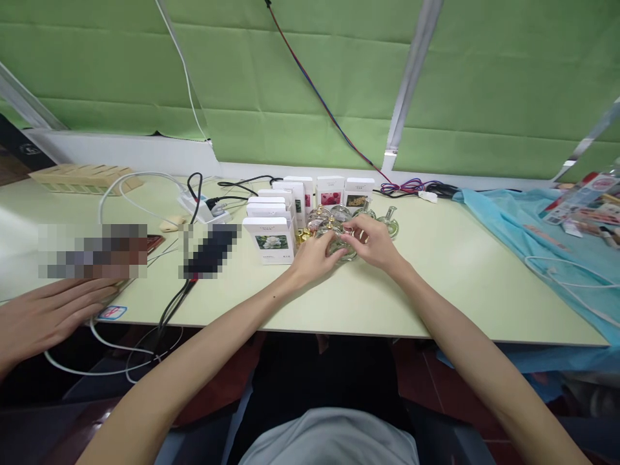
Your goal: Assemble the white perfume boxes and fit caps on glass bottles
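Observation:
Several small, round clear-glass perfume bottles stand close together on the pale table, some with gold-coloured necks. My left hand (314,259) is curled against the left side of a front perfume bottle (347,252). From the right, my right hand (372,243) closes its thumb and fingers on the same bottle near its top; the fingers partly cover it. Just beyond my right hand is another perfume bottle (390,223) with a greenish tint. Left of my left hand stands a white box (274,248) with a white flower picture, in front of more white boxes.
White boxes with flower pictures (330,194) line the back. At the left, another person's hand (58,313) rests by a blurred-out object, near cables and a power strip (206,208). A blue cloth (504,223) covers the right end. The table's front edge (339,334) runs before me.

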The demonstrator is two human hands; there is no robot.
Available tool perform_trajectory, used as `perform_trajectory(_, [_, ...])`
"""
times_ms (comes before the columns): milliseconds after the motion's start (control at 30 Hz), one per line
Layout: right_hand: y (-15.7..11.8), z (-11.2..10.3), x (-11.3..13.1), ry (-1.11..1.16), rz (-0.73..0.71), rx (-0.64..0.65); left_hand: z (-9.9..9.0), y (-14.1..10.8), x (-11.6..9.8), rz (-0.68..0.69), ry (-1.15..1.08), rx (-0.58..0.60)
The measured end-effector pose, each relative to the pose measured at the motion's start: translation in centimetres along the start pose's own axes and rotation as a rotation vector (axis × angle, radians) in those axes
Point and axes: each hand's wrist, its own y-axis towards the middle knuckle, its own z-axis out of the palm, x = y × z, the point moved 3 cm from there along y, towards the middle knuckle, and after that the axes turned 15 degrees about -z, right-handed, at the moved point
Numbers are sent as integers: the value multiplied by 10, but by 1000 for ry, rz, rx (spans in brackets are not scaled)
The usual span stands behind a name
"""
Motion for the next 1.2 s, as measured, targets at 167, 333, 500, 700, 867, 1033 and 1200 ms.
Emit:
perform_trajectory(167, [2, 1, 1, -18, -13, 6, 0, 1, 1, 7, 6, 3])
perform_trajectory(333, [3, 2, 1, -48, 16, -1, 0, 2, 2, -8, 22, -1])
perform_trajectory(500, [3, 1, 3, -43, 49, -16, 1, 2, 3, -4, 17, -8])
perform_trajectory(700, [5, -9, 2, -106, 90, -61, 0, 1, 2, -20, 14, 10])
perform_trajectory(867, [6, -24, 1, -135, 158, -178, -2, -1, -1, -46, 43, 38])
perform_trajectory(1033, [4, -23, 0, -73, 178, -84, -1, -1, -3, -12, 53, 44])
perform_trajectory(1200, [2, -11, 0, -45, 122, 141, 4, -1, 0, 18, 43, 61])
